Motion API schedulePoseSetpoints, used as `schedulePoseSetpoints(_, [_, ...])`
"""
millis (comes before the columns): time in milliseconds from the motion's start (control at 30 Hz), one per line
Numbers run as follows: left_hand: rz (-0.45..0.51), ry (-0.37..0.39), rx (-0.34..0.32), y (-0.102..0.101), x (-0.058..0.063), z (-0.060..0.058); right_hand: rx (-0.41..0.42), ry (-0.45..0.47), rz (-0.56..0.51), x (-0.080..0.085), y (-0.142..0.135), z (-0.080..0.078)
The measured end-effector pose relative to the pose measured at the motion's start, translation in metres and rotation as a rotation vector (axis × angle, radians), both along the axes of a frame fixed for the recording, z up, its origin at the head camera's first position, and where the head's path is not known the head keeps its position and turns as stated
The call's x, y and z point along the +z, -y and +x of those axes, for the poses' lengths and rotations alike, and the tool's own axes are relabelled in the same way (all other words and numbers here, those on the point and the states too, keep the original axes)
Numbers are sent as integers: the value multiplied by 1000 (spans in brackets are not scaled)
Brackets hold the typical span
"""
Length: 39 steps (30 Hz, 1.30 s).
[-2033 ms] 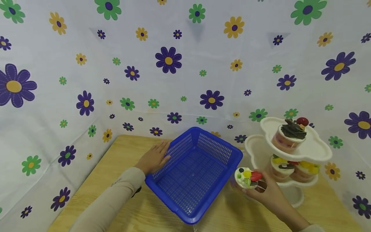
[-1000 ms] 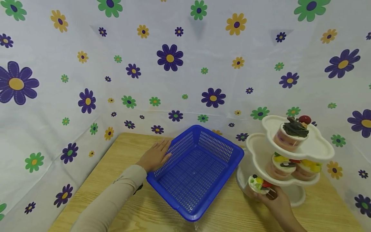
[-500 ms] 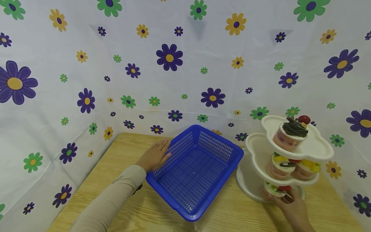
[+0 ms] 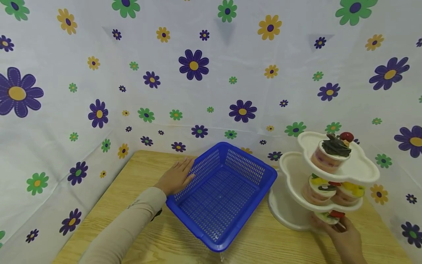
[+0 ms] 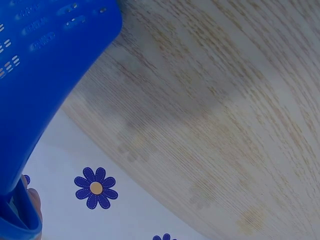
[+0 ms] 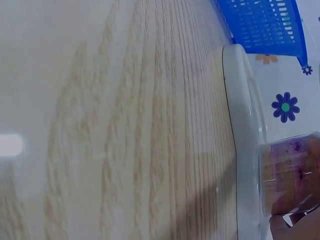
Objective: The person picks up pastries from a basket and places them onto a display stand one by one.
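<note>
My left hand [image 4: 176,178] lies with straight fingers on the left rim of a blue plastic basket [image 4: 219,201], which holds nothing. In the left wrist view, the basket's outer wall [image 5: 40,95] fills the upper left, with fingertips [image 5: 35,200] just showing at its edge. My right hand [image 4: 347,236] grips a clear dessert cup [image 4: 328,219] topped with red and green pieces, at the bottom tier [image 4: 287,211] of a white three-tier stand. The right wrist view has this cup [image 6: 287,172] upright against the tier's surface, thumb at its side. The middle tier partly hides its topping.
On the top tier [image 4: 359,168] stands a dessert cup with dark topping and a cherry [image 4: 331,154]. Two fruit-topped cups [image 4: 318,190] sit on the middle tier, close above my right hand. Flower-printed cloth [image 4: 158,55] encloses the wooden table [image 4: 148,165].
My right hand has carried the dessert cup from beside the basket rightward, down to the stand's bottom tier and under the middle one. The left hand and basket have stayed put.
</note>
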<state>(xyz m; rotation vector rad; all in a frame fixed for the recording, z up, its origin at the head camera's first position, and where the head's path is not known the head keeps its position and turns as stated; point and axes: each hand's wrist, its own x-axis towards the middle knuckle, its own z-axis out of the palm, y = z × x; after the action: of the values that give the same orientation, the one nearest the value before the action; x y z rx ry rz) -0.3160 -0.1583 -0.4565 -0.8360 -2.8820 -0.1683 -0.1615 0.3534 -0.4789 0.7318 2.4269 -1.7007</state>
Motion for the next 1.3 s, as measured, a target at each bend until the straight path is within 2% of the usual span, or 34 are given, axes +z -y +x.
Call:
schedulePoseSetpoints(133, [7, 10, 0, -1, 2, 1, -38, 27, 7, 0, -5, -4])
schedulePoseSetpoints(367, [-17, 10, 10, 0, -2, -1, -117, 42, 28, -4, -11, -9])
schedulePoseSetpoints(467, [-16, 14, 9, 0, -1, -1, -130, 66, 73, -7, -14, -10])
schedulePoseSetpoints(867, [-4, 4, 3, -1, 2, 0, -32, 52, 163, -7, -19, -12])
schedulePoseSetpoints(1300, [-23, 16, 12, -2, 2, -1, -32, 36, 139, -8, -19, -12])
